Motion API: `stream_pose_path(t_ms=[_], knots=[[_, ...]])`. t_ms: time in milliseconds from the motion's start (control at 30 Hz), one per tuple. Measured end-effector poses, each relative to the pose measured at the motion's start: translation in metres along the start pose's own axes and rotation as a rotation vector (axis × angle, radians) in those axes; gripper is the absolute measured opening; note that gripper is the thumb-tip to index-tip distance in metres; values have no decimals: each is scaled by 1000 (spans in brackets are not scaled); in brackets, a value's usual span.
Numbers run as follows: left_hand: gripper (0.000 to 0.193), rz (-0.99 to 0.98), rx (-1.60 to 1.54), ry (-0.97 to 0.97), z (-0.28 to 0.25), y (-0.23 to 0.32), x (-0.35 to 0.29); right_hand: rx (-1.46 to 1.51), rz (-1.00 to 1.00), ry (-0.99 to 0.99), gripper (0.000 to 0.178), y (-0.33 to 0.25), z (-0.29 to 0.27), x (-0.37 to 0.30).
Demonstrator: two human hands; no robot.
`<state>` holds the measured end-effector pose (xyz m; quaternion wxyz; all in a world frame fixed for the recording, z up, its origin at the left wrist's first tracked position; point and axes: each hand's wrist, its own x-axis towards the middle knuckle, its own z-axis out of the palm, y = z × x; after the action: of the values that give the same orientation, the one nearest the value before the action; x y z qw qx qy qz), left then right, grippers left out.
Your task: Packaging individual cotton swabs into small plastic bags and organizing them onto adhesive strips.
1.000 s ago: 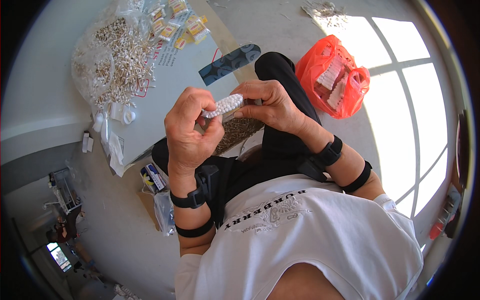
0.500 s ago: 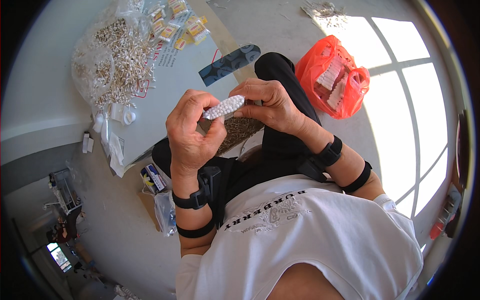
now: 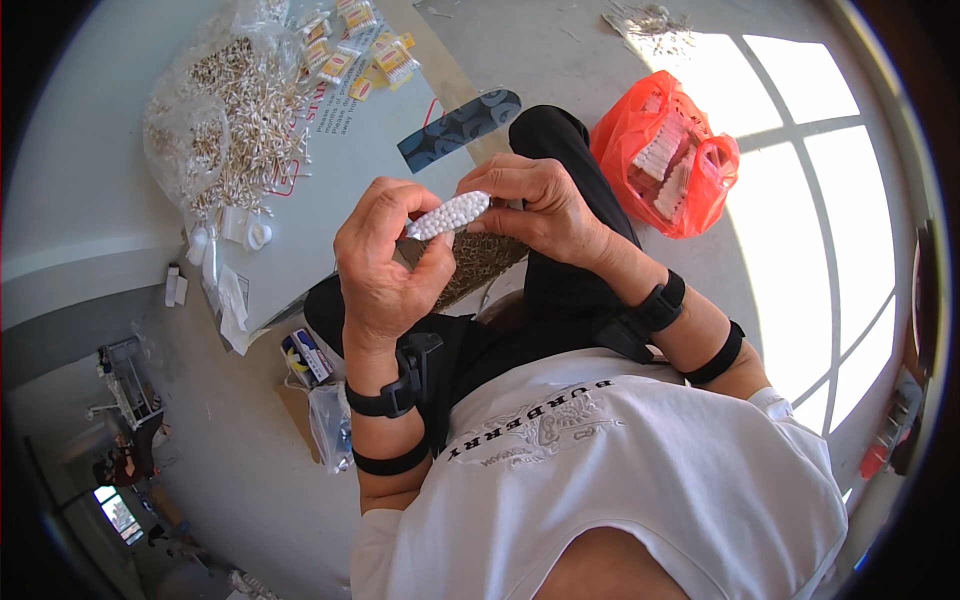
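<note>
Between my two hands is a small pack of cotton swabs (image 3: 449, 216), its white cotton tips facing up toward me. My left hand (image 3: 385, 255) grips the pack's left end between thumb and fingers. At the other end, my right hand (image 3: 535, 205) pinches it with thumb and forefinger. The lower part of the pack is hidden from this angle. Beyond my left hand, a heap of loose cotton swabs (image 3: 245, 110) spills from a clear plastic bag (image 3: 185, 150) on a pale printed board (image 3: 355, 150).
Several filled swab packs (image 3: 395, 60) lie at the board's far end. A white tape roll (image 3: 258, 236) sits near its left edge. On the floor to the right, a red plastic bag (image 3: 640, 110) holds bundled white swabs. A small box (image 3: 306, 357) stands left of my lap.
Almost nothing differs. Both hands keep their hold on the swab pack, with only a very slight shift of the fingers.
</note>
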<state>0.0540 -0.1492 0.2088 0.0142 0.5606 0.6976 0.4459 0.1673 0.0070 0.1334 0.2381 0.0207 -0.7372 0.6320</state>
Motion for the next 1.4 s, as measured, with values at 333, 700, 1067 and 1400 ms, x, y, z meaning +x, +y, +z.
stream_pose_path(t_ms=[333,700,1067,1400], knots=[[28,54,-3,-24,0,-3,0,29,-4,-3,28,2,1,1],[28,70,14,-16,7,0,0,-36,-93,19,29,-1,1,3],[27,121,67,26,13,-4,-2,-55,-94,14,30,-5,1,3],[30,77,16,52,13,-1,-3,-8,-58,41,31,-4,0,1]])
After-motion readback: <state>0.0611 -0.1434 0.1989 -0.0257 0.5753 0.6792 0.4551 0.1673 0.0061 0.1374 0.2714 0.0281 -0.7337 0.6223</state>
